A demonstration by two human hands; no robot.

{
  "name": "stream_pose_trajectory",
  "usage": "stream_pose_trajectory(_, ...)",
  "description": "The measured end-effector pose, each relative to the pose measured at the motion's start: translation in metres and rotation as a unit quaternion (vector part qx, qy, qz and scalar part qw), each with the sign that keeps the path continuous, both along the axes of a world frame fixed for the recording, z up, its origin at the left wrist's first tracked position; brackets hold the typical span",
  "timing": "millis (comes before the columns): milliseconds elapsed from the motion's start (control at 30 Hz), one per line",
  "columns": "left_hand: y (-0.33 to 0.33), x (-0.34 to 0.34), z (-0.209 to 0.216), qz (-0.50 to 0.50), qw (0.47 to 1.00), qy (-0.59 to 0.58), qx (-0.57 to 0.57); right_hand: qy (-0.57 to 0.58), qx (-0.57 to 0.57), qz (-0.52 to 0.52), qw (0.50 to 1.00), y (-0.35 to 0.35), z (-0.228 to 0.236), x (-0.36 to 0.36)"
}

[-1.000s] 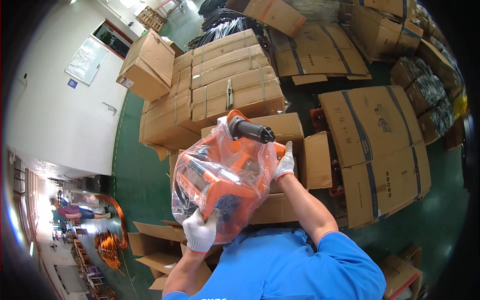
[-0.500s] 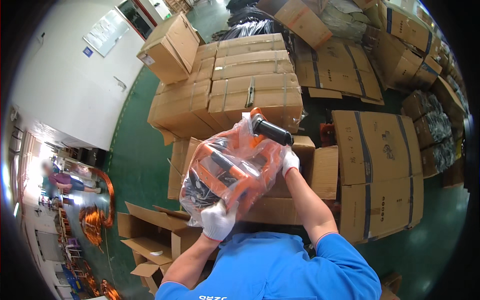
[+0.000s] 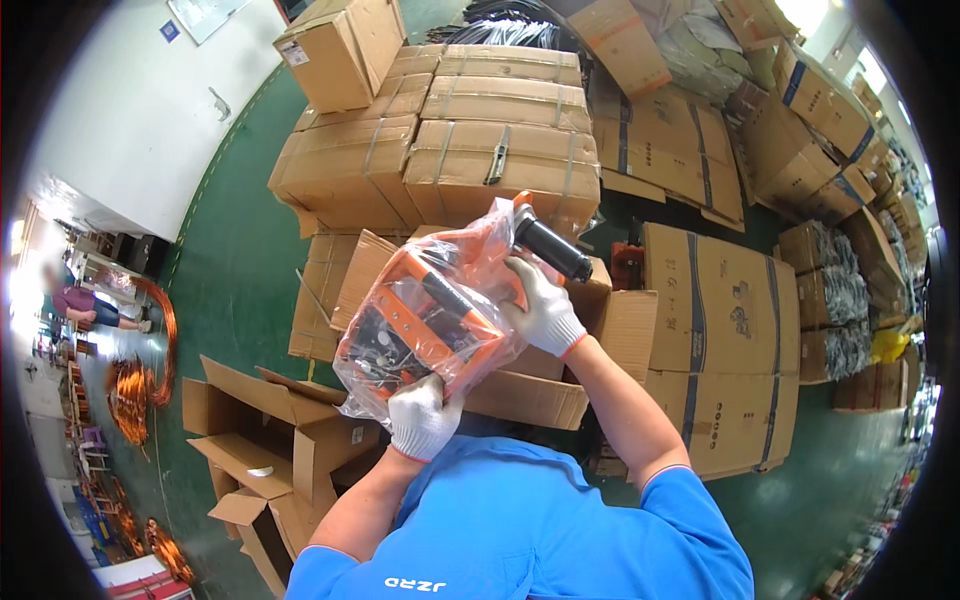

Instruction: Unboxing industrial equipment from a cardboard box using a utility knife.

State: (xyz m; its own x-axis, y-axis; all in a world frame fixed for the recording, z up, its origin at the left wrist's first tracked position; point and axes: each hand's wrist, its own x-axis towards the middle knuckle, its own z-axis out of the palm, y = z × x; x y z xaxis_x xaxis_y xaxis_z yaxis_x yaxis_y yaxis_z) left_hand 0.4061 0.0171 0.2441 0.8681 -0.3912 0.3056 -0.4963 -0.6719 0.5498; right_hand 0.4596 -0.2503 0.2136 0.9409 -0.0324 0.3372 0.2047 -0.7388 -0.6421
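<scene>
An orange metal frame (image 3: 405, 320), wrapped in a clear plastic bag, is held up in front of my chest. Dark parts show through the plastic at its lower left, and a black cylinder (image 3: 552, 248) sticks out at its upper right. My left hand (image 3: 424, 416), in a white glove, is closed on the frame's near lower corner, its thumb on top. On the right side my gloved right hand (image 3: 545, 312) curls its fingers and thumb round a bagged orange part, just below the cylinder. Under the frame stands an open cardboard box (image 3: 535, 397), partly hidden.
Strapped cartons (image 3: 500, 165) are stacked ahead, with a utility knife (image 3: 497, 157) on top. Flattened cardboard (image 3: 715, 350) lies to the right. Open empty boxes (image 3: 265, 440) stand at the near left. A person (image 3: 85, 300) is far off at the left, near coiled copper-coloured material (image 3: 128, 400).
My right hand has moved from below the black cylinder's end inward onto the bagged frame. The frame has shifted slightly left and turned a little; my left hand keeps its hold.
</scene>
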Motion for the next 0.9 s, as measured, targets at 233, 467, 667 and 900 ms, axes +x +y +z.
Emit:
stream_pose_trajectory(233,0.005,-0.006,0.005,0.014,1.0,0.001,-0.027,0.365,0.345,0.047,0.864,0.002,0.011,0.039)
stream_pose_trajectory(467,0.01,-0.005,-0.001,0.01,1.0,0.001,-0.01,0.235,-0.094,0.034,0.967,-0.008,-0.051,0.054)
stream_pose_trajectory(667,0.009,-0.006,-0.004,-0.002,1.0,0.002,-0.014,0.126,-0.167,-0.037,0.977,0.001,-0.034,0.031)
stream_pose_trajectory(900,0.013,-0.006,-0.003,0.003,1.0,-0.008,-0.029,-0.125,0.114,0.042,0.985,-0.039,0.027,-0.067)
